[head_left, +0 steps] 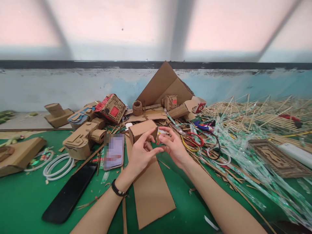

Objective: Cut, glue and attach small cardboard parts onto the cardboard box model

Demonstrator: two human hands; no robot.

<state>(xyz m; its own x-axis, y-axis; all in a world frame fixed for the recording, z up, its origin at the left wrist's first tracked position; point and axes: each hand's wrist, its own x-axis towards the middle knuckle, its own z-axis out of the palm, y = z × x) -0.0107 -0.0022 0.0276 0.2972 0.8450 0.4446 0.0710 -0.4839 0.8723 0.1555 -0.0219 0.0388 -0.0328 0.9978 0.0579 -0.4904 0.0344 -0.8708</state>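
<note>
In the middle of the frame we see a small cardboard piece [158, 140], brown and narrow, among the fingertips of two bare hands. The right hand [165, 141] reaches in from the lower right, its fingers bent and closed on the piece in a light pinch. The left hand [157, 140] comes from the lower left, index finger stretched toward the other hand, thumb pointing across below it, the remaining fingers curled; we cannot tell whether it also grips the piece. Both forearms slant upward and inward, and a black beaded bracelet [118, 188] circles the left wrist.

Just behind the left hand we find a plain cardboard box [142, 127] with flat faces and crisp folds. Beneath the hands, a smooth flat cardboard panel [154, 195] runs down to the lower centre over the green bench [190, 211].

Left of centre we see a phone [117, 151] with a lit screen, a cardboard camera model [80, 139] with rounded sides, and a coiled white cable [58, 167]. Right of centre lie scissors [198, 139] with red loop handles. Across the right side we see crinkled, glossy plastic strips [243, 156], a ridged corrugated cardboard plaque [278, 157] and a lattice of thin wooden sticks [251, 109].
</note>
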